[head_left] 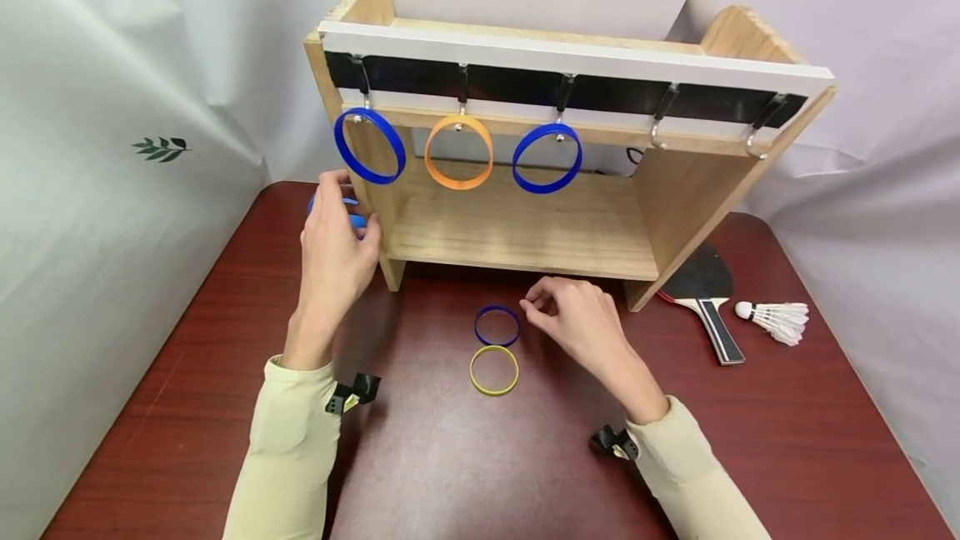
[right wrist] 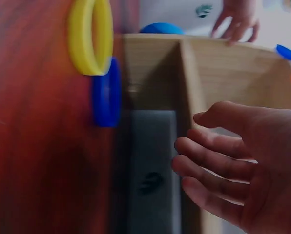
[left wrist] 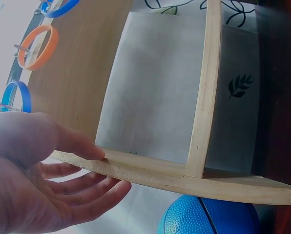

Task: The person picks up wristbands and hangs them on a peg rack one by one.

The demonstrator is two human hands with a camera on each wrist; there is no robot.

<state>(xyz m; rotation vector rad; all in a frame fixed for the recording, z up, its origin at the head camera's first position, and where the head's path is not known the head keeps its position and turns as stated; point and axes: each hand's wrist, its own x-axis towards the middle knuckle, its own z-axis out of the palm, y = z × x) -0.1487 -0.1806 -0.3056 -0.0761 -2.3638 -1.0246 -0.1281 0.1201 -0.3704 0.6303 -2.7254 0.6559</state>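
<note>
My left hand [head_left: 333,248] holds the left side panel of the wooden shelf [left wrist: 150,168], its thumb on the inner face and its fingers on the outer. A blue ball [left wrist: 209,214] lies just outside that panel, partly hidden. My right hand [head_left: 577,319] hovers above the table before the shelf, fingers loosely bent around nothing. Just left of it, a dark blue wristband [head_left: 497,326] and a yellow wristband [head_left: 494,370] lie flat, edges close together. From hooks on the shelf's front hang a blue wristband [head_left: 370,146], an orange one [head_left: 459,152] and another blue one [head_left: 547,158].
Two bare hooks, the nearer hook [head_left: 657,127] and the end hook [head_left: 757,140], are at the shelf's right. A table tennis bat [head_left: 708,307] and a shuttlecock [head_left: 776,319] lie right of the shelf on the red-brown table [head_left: 810,440]. Pale cloth surrounds the table.
</note>
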